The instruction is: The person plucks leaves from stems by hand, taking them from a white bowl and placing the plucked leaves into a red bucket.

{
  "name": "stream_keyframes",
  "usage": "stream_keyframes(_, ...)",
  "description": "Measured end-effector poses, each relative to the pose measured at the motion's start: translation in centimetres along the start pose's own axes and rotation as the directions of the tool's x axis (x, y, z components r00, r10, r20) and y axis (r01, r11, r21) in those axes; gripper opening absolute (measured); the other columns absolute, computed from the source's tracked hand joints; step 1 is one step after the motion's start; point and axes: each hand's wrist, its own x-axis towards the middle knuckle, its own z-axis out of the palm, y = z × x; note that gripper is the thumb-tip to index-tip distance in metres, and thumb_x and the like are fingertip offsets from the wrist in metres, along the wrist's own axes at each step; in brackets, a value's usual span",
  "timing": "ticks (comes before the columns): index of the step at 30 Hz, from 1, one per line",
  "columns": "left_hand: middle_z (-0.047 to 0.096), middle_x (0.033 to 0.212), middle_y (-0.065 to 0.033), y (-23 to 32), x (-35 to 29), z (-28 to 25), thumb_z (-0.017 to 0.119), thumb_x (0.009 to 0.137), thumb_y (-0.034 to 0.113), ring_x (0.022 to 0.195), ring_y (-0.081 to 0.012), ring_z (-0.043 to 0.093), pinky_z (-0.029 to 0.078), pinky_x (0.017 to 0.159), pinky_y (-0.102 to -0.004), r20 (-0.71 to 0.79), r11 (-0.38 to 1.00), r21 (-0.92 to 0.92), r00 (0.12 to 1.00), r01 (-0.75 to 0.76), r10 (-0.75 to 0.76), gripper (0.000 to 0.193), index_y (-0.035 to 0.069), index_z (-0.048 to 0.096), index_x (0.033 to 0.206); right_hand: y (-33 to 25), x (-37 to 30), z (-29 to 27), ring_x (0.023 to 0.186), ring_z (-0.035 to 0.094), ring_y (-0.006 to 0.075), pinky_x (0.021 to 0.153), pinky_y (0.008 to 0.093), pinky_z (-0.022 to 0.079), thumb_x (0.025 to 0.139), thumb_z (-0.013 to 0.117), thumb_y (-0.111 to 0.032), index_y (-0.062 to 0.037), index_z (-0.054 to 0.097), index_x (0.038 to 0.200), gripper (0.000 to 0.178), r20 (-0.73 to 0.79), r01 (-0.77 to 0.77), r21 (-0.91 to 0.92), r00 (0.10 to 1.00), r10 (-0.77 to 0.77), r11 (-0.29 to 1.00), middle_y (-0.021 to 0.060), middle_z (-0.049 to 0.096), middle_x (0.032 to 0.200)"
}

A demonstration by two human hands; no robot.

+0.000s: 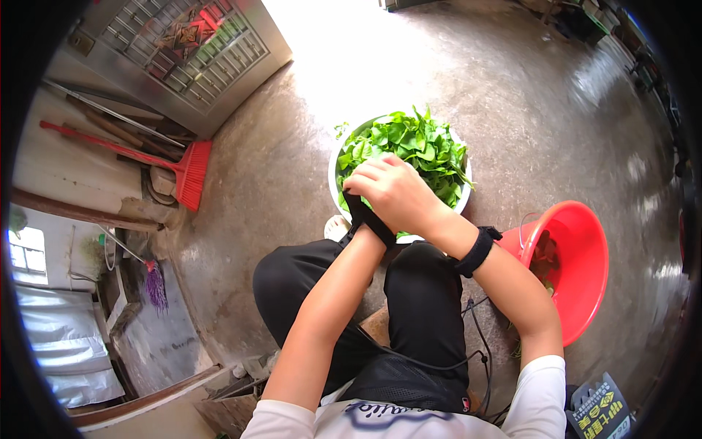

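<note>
My right hand [398,192] reaches across to my left wrist [360,249]. Its fingers are closed over the upper end of a black strap [369,218] that wraps the wrist. Most of my left hand is hidden behind the right hand and the strap, so its fingers do not show. A second black band [479,251] circles my right wrist. Just beyond both hands, a round white basin [333,172] on the floor holds a heap of green leafy vegetables [417,143].
A tilted red bucket [585,274] with some dark leaves inside stands at my right. Black cables [479,336] run beside my leg. Along the left wall lean a red broom [191,175] and poles, near a metal door [241,66]. A purple mop [155,285] hangs farther left.
</note>
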Motion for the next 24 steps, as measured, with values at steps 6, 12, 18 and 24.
stream_keyframes(6,0.050,0.063,-0.0087,0.7,0.1,-0.3,0.049,0.075,0.019,0.062,-0.0241,0.052,0.040,0.056,-0.0330,-0.011,1.000,-0.026,1.000,-0.008,0.007,0.012,0.010,0.051,0.067,-0.2,3.2,-4.0,0.079,0.056,0.0190,0.073,0.0298,0.039,0.073,0.054,-0.004,-0.0072,0.056,0.082,0.010,-0.129,0.097,0.132,0.988,-0.080,0.987,0.0039,0.058,0.080)
stream_keyframes(12,0.049,0.063,-0.0094,0.5,-0.1,-0.2,0.048,0.076,0.018,0.062,-0.0252,0.051,0.040,0.057,-0.0337,-0.022,0.999,-0.042,1.000,0.003,-0.004,0.012,0.009,0.050,0.069,0.3,3.7,-4.7,0.077,0.056,0.0186,0.071,0.0298,0.040,0.073,0.056,-0.006,-0.0081,0.057,0.081,0.009,-0.053,0.146,0.119,0.989,-0.141,0.982,0.0030,0.059,0.082)
stream_keyframes(18,0.048,0.064,-0.0101,-0.3,-0.4,-0.5,0.046,0.076,0.018,0.063,-0.0263,0.050,0.039,0.058,-0.0344,-0.080,0.993,-0.118,0.996,0.018,-0.028,0.011,0.008,0.050,0.071,0.2,1.6,-7.4,0.079,0.056,0.0190,0.072,0.0280,0.040,0.072,0.056,-0.006,-0.0086,0.059,0.087,0.015,-0.028,0.159,0.237,0.987,-0.157,0.958,0.0032,0.059,0.084)
stream_keyframes(24,0.059,0.067,-0.0102,-3.3,0.5,1.2,0.053,0.073,0.017,0.065,-0.0257,0.060,0.045,0.055,-0.0368,0.121,0.960,-0.083,0.959,0.266,-0.256,0.012,0.008,0.056,0.066,-0.7,-1.3,-8.9,0.084,0.056,0.0146,0.071,0.0273,0.039,0.070,0.055,-0.008,-0.0114,0.059,0.091,0.021,0.017,0.217,0.183,0.974,-0.224,0.959,0.0002,0.059,0.087)
